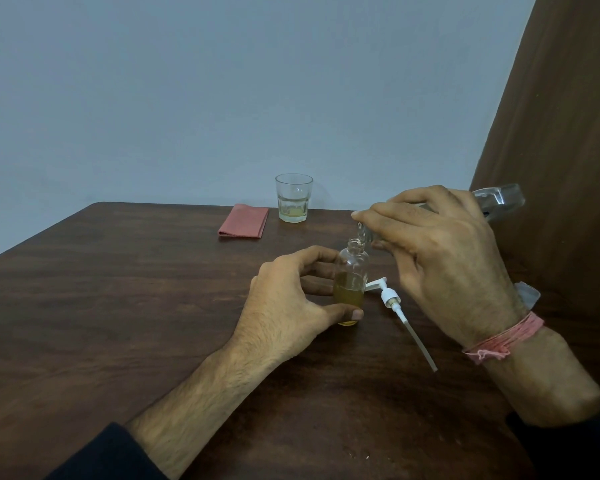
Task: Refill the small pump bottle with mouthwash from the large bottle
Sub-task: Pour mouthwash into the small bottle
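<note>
The small clear bottle (351,271) stands upright on the wooden table (118,306), uncapped, about half full of yellow liquid. My left hand (284,306) grips it low, thumb in front and fingers behind. My right hand (440,258) holds the large clear bottle (499,200) tipped over, its base pointing up to the right and its mouth right at the small bottle's neck. The hand hides most of the large bottle. The white pump head with its long dip tube (395,303) lies on the table just right of the small bottle.
A glass tumbler (293,199) with a little yellowish liquid stands at the far edge of the table. A folded pink cloth (244,221) lies to its left. A brown curtain (561,150) hangs at the right, close behind my right hand.
</note>
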Demonstrator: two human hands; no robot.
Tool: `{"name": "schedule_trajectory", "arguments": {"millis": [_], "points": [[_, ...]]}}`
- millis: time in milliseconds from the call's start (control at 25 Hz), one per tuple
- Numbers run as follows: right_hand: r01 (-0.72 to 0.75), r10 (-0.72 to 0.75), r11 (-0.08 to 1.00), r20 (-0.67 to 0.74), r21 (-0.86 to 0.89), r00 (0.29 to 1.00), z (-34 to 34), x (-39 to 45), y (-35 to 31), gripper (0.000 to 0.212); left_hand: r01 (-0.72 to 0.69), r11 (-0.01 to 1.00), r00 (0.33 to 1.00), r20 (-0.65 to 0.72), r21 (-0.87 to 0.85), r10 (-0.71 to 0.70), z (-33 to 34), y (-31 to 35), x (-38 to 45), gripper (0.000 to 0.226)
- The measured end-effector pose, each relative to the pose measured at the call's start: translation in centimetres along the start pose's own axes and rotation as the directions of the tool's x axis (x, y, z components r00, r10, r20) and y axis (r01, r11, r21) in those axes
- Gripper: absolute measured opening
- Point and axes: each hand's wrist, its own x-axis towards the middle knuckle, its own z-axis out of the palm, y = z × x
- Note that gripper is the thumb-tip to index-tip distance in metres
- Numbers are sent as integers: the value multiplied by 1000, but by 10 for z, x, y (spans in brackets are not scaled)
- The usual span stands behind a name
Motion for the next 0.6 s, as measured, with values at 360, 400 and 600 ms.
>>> {"name": "schedule_trajectory", "arguments": {"millis": [360, 400, 600], "points": [[2, -1, 1000, -16, 20, 1000, 1, -1, 0, 53, -6, 1000, 1000, 4, -9, 6, 0, -2, 0, 64], [3, -3, 1000, -14, 19, 1000, 1, -1, 0, 54, -8, 1000, 1000, 6, -9, 8, 0, -2, 0, 64], [8, -8, 1000, -13, 11, 1000, 0, 0, 1, 55, -16, 1000, 1000, 0, -1, 16, 1, -3, 0, 64]]}}
